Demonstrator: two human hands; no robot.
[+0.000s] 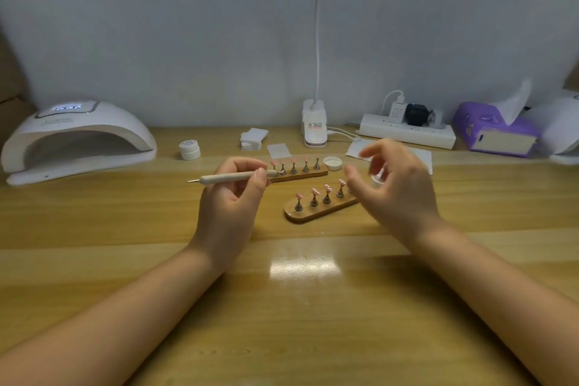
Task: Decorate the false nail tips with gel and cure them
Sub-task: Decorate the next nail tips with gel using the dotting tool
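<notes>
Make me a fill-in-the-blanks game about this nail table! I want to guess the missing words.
1. The dotting pen is held in the ______ hand.
2. The nail tips on the two wooden stands are coloured ______.
3. The tissue box at the right is coloured ______.
4. The curing lamp sits on the ______ side of the table.

Missing words: left; pink; purple; left

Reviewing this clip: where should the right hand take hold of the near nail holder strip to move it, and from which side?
Probably pinch the near nail holder strip by its bare rounded left end, fingers on its long edges, coming from above. The pink tips stand on upright pegs along the middle, so gripping there risks smudging them.
</notes>
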